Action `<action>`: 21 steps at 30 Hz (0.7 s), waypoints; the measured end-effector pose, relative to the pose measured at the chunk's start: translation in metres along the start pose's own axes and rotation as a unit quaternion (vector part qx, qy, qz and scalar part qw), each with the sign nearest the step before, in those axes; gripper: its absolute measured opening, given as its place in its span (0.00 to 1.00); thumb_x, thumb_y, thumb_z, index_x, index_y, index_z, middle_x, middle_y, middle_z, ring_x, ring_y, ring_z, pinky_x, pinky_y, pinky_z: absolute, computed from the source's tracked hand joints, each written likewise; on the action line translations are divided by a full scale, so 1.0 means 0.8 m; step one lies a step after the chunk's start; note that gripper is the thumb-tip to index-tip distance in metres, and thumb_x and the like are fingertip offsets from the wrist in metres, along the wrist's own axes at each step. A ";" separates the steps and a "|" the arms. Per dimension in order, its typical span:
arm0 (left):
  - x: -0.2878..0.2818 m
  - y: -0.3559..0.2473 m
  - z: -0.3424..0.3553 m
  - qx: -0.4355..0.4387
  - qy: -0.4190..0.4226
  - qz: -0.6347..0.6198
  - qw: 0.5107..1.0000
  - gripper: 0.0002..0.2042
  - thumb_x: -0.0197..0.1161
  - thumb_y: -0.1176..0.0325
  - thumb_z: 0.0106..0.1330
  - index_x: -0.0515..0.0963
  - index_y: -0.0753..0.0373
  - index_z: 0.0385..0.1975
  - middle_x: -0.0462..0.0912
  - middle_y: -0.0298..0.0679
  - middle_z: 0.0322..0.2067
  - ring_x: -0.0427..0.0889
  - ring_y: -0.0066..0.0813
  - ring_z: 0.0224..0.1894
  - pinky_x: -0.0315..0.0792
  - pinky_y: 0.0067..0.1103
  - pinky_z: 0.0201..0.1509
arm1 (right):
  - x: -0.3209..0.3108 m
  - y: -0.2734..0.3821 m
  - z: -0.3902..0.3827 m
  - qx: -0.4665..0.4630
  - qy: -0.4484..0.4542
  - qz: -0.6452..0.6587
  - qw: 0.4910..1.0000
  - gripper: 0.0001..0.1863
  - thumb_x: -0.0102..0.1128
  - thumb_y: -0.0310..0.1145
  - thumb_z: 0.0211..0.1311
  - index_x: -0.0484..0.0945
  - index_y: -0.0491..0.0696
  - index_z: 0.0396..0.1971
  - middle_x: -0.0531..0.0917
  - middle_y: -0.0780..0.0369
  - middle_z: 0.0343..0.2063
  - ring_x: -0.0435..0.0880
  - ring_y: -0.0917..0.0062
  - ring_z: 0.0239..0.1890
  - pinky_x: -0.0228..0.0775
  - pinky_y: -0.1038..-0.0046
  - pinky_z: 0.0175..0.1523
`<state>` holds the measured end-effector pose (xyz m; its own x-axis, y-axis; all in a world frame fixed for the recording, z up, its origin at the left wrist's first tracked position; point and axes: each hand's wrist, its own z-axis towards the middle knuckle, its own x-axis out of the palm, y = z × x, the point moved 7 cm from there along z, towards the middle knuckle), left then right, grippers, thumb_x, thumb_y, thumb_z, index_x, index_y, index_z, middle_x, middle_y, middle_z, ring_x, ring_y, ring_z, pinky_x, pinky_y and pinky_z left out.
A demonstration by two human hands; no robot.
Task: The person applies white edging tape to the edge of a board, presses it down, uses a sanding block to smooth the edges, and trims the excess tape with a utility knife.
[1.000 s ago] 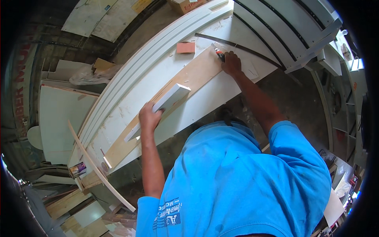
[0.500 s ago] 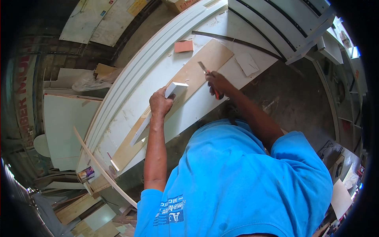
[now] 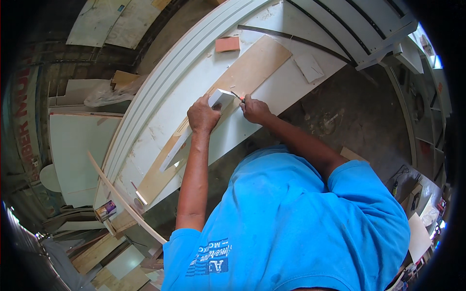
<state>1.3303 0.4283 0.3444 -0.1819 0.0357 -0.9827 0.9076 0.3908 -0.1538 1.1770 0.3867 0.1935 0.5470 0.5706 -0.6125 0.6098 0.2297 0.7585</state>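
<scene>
My left hand (image 3: 202, 115) presses down on a long white straightedge strip (image 3: 221, 98) that lies along a tan plywood board (image 3: 255, 63). That board rests on a big white curved panel (image 3: 160, 106). My right hand (image 3: 255, 109) grips a small red pencil (image 3: 237, 96), its tip touching the board right beside the end of the white strip. Both hands sit close together near the middle of the plywood board.
A small pink block (image 3: 227, 44) and a white paper scrap (image 3: 309, 67) lie on the white panel further off. A thin wood lath (image 3: 127, 203) leans at the lower left beside a small can (image 3: 106, 211). White boards (image 3: 77, 145) stand stacked on the left.
My right hand has drawn back along the plywood from its far end toward the left hand. The left hand and white strip have shifted further up the board, so both hands now meet.
</scene>
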 end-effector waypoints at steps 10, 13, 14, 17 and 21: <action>0.003 -0.005 -0.003 0.007 -0.044 0.006 0.999 0.17 0.75 0.60 0.50 0.81 0.60 0.36 0.86 0.43 0.35 0.86 0.45 0.37 0.79 0.35 0.42 | -0.006 0.016 0.011 0.054 0.087 -0.075 0.992 0.10 0.49 0.31 0.65 0.71 0.41 0.40 0.85 0.47 0.34 0.86 0.53 0.38 0.77 0.54 0.44; 0.004 -0.011 -0.004 0.013 -0.058 0.008 0.998 0.16 0.75 0.60 0.49 0.80 0.61 0.33 0.85 0.42 0.32 0.85 0.46 0.35 0.78 0.36 0.39 | -0.009 0.015 0.013 0.080 0.104 -0.081 0.988 0.10 0.56 0.27 0.60 0.73 0.41 0.40 0.85 0.49 0.34 0.87 0.55 0.41 0.79 0.57 0.45; 0.004 -0.011 -0.004 0.015 -0.062 0.010 0.998 0.15 0.76 0.60 0.49 0.79 0.61 0.31 0.84 0.42 0.31 0.85 0.46 0.34 0.77 0.37 0.38 | -0.007 0.019 0.011 0.083 0.108 -0.075 0.988 0.10 0.56 0.27 0.60 0.73 0.41 0.40 0.85 0.49 0.34 0.87 0.55 0.41 0.79 0.57 0.45; 0.008 -0.007 -0.004 0.013 -0.064 0.014 0.998 0.15 0.76 0.60 0.49 0.79 0.61 0.30 0.84 0.42 0.30 0.84 0.46 0.33 0.76 0.37 0.36 | -0.008 0.015 0.004 0.106 0.112 -0.067 0.986 0.09 0.56 0.27 0.60 0.73 0.41 0.40 0.85 0.49 0.35 0.86 0.55 0.41 0.79 0.57 0.45; 0.007 -0.008 -0.002 0.003 -0.060 0.010 0.998 0.15 0.75 0.60 0.49 0.79 0.62 0.29 0.84 0.43 0.30 0.84 0.46 0.33 0.76 0.37 0.36 | -0.017 0.016 0.002 0.097 0.114 -0.057 0.987 0.09 0.55 0.25 0.60 0.72 0.41 0.40 0.85 0.48 0.34 0.86 0.54 0.41 0.78 0.56 0.46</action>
<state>1.3228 0.4273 0.3402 -0.1179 -0.0674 -0.9907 0.9132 0.3846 -0.1349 1.1787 0.3807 0.2112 0.3388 0.7176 -0.6086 0.7699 0.1604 0.6177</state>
